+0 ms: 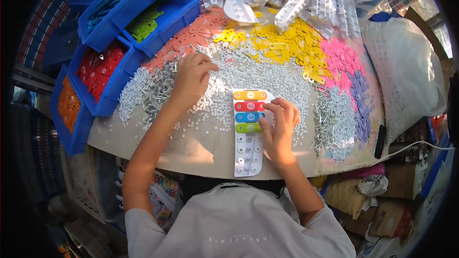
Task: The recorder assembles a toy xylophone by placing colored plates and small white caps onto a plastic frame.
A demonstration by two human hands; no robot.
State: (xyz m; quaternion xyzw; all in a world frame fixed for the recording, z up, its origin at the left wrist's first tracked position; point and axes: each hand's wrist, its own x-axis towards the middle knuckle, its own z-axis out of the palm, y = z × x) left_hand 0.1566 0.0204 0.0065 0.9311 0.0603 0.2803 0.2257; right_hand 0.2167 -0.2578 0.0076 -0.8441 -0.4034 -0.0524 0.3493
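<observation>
White board [244, 155], right hand [281, 133] at its edge, open tabletop [217, 152] leftward

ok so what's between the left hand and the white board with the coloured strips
In the head view, many small white pieces lie scattered there, between the left hand and the white board.

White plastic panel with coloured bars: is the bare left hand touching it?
Apart. The head view shows small white pieces between the left hand and panel.
</observation>
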